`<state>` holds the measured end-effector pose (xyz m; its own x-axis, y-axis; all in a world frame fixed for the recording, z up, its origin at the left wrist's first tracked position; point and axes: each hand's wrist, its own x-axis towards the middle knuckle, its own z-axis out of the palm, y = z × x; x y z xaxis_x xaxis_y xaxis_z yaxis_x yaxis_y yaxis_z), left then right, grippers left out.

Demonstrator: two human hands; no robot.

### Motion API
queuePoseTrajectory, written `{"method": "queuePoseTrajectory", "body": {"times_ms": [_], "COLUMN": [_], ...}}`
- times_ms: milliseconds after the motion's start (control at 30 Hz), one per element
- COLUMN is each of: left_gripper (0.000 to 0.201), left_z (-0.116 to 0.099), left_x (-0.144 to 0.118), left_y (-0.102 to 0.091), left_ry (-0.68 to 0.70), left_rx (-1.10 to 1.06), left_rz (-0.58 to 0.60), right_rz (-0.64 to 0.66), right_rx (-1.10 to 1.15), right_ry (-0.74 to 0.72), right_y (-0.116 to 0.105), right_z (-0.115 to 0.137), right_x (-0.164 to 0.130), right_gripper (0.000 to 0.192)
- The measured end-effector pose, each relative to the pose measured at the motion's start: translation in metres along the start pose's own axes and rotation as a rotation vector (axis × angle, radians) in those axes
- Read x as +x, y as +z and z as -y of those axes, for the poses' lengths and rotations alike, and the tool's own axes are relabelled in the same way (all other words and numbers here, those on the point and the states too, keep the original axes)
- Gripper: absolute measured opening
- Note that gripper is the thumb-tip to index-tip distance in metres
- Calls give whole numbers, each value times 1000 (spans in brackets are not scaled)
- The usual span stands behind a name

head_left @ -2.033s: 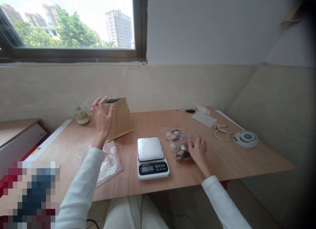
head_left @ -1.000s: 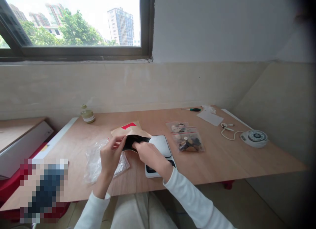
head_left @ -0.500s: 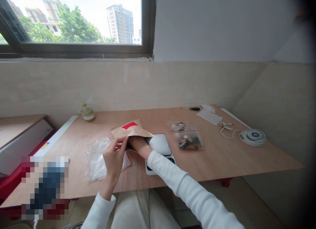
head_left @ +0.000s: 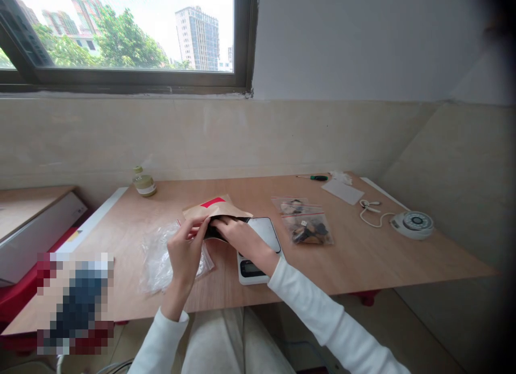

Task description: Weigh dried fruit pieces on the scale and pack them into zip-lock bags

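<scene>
A brown paper bag [head_left: 220, 206] with a red patch lies over the table's middle, its mouth toward me. My left hand [head_left: 186, 249] pinches the upper edge of that mouth, thumb against fingers. Into the opening reach the fingers of my right hand [head_left: 237, 234]; the bag's edge and its dark inside hide their tips, so I cannot see what they hold, if anything. Partly under my right hand sits a white kitchen scale [head_left: 266, 233] with a dark display. Left of the bag, clear plastic bags [head_left: 159, 261] lie crumpled beside my left wrist.
Zip bags of dark and tan pieces [head_left: 309, 229] lie right of the scale. Farther right are a white round device [head_left: 414, 224] with a cable, a white sheet [head_left: 342, 191] and a green-handled screwdriver [head_left: 318, 178]. A small bottle [head_left: 144, 182] stands at the back left.
My right hand has drawn partly back out of the paper bag, so its back and knuckles now show. More of the scale's display is uncovered. My left hand keeps its pinch.
</scene>
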<state>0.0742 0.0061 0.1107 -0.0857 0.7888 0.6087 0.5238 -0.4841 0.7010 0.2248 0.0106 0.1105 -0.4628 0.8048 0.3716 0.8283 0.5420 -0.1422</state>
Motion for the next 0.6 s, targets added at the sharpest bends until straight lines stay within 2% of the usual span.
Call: {"method": "queuePoseTrajectory", "body": {"times_ms": [167,267,333,367,433,500,600], "left_gripper": [20,21,21,21,20,19,17], "left_z": [3,4,4,4,3,1,-1], "left_x": [5,7,8,8,8,7,5], "left_y": [-2,-3,-3,-3,-2,-2,-2], "left_ry": [5,9,12,13,12,3,-9], "left_rx": [15,44,61,65,62,48,23], "left_rz": [19,-7,-21,-24,-23,-18,-1], "right_rz": [-274,-493,-572,-561,-455,-341,-273], "right_rx": [505,690,716,706,649,551,368], "right_ry": [33,219,345,382,397,382,350], "right_y": [-20,-17,-7,-1,13,25,33], "right_z": [-2,-14,-27,-34,-48,-59,-64], "right_x": [-40,-71,-86,-90,-93,-88,-77], "right_gripper": [31,28,27,27,28,29,30]}}
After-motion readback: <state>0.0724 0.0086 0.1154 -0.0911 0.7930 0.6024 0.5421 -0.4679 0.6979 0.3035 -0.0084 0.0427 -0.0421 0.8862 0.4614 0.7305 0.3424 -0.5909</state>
